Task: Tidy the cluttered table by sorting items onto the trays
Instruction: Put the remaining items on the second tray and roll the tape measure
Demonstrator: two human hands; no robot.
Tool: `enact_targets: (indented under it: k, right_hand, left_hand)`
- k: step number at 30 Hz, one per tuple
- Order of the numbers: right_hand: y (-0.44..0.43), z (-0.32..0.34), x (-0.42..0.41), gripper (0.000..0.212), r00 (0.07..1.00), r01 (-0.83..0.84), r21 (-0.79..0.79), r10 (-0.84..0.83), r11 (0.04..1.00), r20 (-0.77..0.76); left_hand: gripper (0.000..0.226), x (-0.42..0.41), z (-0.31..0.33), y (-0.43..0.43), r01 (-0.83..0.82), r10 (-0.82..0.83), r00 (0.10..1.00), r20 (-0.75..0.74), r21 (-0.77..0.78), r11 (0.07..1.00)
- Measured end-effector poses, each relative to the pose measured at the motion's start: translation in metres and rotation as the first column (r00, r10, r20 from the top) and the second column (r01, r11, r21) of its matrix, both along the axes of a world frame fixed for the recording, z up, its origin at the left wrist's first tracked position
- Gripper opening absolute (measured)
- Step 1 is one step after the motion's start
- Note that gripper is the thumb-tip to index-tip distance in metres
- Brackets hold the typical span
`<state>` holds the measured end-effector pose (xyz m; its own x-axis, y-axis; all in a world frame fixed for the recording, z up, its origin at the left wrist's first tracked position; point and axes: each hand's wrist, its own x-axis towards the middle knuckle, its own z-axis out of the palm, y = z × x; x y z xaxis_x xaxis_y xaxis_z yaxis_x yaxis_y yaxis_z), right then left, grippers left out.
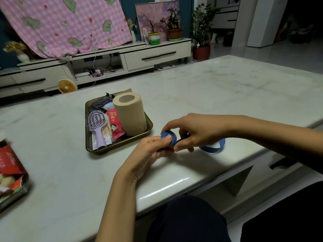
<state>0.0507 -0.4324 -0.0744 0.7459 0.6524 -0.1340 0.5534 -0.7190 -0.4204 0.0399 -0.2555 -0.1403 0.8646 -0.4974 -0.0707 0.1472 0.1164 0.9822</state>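
A blue ribbon-like band (212, 147) is partly wound into a small coil (168, 135) just above the white table, right of the dark mesh tray (149, 131). My left hand (152, 151) pinches the coil, thumb on top. My right hand (194, 130) curls over the coil and holds the band where it leaves it; the loose end loops onto the table behind my right wrist. The tray holds a tan paper roll (130, 114), a lilac hairbrush (97, 123), a red sachet (116, 124) and other small items.
A second tray (22, 191) with red snack packets sits at the left edge of the table. The table's near edge (174, 191) runs just in front of my knees. Beyond the table stand a low white cabinet, a small fan and potted plants.
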Motion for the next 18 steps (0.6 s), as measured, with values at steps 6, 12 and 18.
enact_targets:
  k: [6,12,18]
  right_hand:
    - [-0.003,0.001,0.002,0.052,0.999,-0.035,0.062,0.037,0.997,-0.029]
    - [0.001,-0.002,-0.002,0.032,0.995,0.063,0.14,-0.073,0.988,0.072]
    - [0.005,-0.016,-0.007,0.039,0.847,0.151,0.059,-0.16,0.987,0.508]
  left_hand:
    - [0.035,0.0,0.0,-0.001,-0.028,0.028,0.999,0.021,0.017,0.999]
    - [0.03,-0.001,0.001,-0.002,-0.045,0.045,0.999,0.013,0.006,0.999]
    - [0.03,0.001,0.0,-0.002,-0.068,0.067,0.997,-0.03,-0.037,0.997]
